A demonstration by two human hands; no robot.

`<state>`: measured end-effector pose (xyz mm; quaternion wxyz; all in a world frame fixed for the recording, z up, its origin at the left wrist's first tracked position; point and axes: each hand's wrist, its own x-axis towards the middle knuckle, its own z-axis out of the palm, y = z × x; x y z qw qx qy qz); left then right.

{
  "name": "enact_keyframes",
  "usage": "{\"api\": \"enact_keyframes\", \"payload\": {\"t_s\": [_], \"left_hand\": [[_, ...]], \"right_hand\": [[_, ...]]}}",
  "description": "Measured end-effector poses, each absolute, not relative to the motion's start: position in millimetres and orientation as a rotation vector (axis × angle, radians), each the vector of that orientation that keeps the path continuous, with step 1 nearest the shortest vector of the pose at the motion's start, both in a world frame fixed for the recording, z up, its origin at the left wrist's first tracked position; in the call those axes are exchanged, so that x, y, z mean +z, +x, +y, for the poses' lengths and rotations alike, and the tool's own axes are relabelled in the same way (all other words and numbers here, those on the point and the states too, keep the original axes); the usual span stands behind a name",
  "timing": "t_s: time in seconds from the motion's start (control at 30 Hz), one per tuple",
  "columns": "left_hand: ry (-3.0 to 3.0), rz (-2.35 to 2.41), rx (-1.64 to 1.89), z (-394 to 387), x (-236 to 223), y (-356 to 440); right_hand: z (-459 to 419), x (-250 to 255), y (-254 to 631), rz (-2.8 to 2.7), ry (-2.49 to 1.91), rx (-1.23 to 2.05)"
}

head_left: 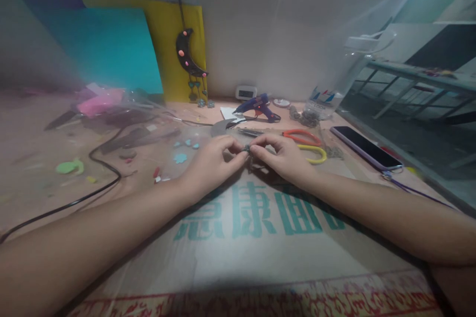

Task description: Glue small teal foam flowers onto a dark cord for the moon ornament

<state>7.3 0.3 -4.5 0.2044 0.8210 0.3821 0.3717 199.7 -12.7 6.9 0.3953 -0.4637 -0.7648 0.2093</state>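
Observation:
My left hand and my right hand meet at the middle of the table, fingertips pinched together on a small dark object held between them. It is too small to name. Both hands rest over a sheet of cardboard printed with green characters. Just behind my right hand lie orange-handled pliers and a yellow-handled tool.
A blue glue gun stands at the back, its black cord running left. A dark crescent ornament hangs before yellow and teal sheets. A phone lies at the right. Foam scraps litter the left.

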Motion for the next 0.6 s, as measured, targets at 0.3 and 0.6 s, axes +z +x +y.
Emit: {"api": "enact_keyframes", "payload": {"t_s": [0.3, 0.6], "left_hand": [[2.302, 1.03, 1.039, 1.0, -5.4, 8.9], [2.017, 1.147, 1.023, 1.2, 0.2, 8.6]], "right_hand": [[-12.6, 6.0, 199.0, -1.926, -1.179, 0.571], [-8.9, 0.2, 199.9, -1.798, -1.083, 0.774]]}}
